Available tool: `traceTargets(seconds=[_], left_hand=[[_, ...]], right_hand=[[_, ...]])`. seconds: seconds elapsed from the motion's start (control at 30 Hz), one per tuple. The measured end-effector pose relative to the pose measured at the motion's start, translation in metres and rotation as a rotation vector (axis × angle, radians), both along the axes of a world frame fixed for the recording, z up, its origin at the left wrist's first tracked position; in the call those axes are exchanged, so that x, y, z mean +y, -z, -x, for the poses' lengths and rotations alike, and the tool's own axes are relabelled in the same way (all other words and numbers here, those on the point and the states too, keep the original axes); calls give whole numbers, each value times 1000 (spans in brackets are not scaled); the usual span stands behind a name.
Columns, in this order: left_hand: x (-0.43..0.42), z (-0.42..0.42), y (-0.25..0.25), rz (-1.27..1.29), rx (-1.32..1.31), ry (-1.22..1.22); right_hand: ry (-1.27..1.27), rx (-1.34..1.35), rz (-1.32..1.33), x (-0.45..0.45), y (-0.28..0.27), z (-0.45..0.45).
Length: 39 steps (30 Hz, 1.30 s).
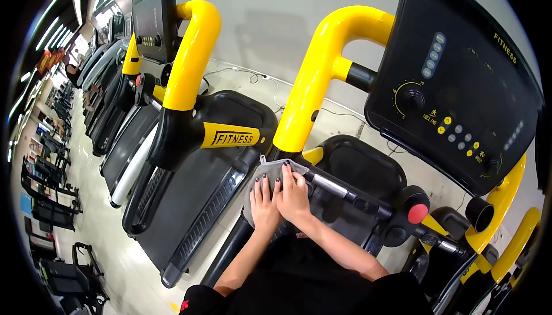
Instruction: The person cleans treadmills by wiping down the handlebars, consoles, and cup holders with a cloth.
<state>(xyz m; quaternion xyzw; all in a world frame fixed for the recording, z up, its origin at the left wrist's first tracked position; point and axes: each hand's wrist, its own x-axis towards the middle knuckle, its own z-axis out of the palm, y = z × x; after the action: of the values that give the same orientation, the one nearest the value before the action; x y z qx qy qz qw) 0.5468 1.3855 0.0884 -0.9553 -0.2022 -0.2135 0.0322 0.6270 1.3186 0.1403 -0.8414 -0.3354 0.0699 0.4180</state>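
A grey cloth [280, 172] lies over the lower end of a treadmill's side rail, just below the thick yellow upright [305, 90]. My left hand [265, 207] presses the cloth from the left, its fingers long over the fabric and dark nails showing. Close against it, my right hand [294, 197] holds the cloth too, with bent fingers and one pointing up. Both palms are hidden from above. The cloth's upper corner sticks out past the fingertips. To the right of my hands runs a black and silver crossbar [328, 184] with a red button [418, 214].
The treadmill's black console [454, 90] rises at the upper right. Another treadmill [213, 182] with a yellow FITNESS label stands to the left. More machines line the left side. Cables [253, 76] lie along the wall base.
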Motion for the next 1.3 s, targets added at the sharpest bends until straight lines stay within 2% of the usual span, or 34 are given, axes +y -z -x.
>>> traceTargets(seconds=[0.1, 0.17, 0.27, 0.33, 0.43, 0.6, 0.67, 0.83, 0.97, 1.3], left_hand=[[2, -4, -3, -11, 42, -38], [7, -9, -9, -48, 121, -82], [7, -13, 1, -6, -27, -133], [9, -8, 0, 11, -101, -159], [3, 17, -2, 178, 31, -149], [-6, 25, -10, 144, 78, -243], [-2, 18, -7, 107, 72, -241], [8, 0, -2, 183, 39, -226], [10, 6, -4, 218, 20, -210], [7, 85, 15, 294, 83, -237]], right_hand=[[-44, -30, -48, 7, 14, 5], [-117, -267, -79, 10, 15, 9], [-179, -374, -133, 15, 22, 22], [-196, -275, -129, 13, 30, 33], [-312, -222, -39, 6, 37, 42], [-368, -252, 40, -4, 42, 48], [-412, -162, -35, -3, 39, 37], [-337, -125, -46, 5, 21, 23], [-302, -197, -7, 8, 30, 29], [-274, -138, -7, 12, 48, 110]])
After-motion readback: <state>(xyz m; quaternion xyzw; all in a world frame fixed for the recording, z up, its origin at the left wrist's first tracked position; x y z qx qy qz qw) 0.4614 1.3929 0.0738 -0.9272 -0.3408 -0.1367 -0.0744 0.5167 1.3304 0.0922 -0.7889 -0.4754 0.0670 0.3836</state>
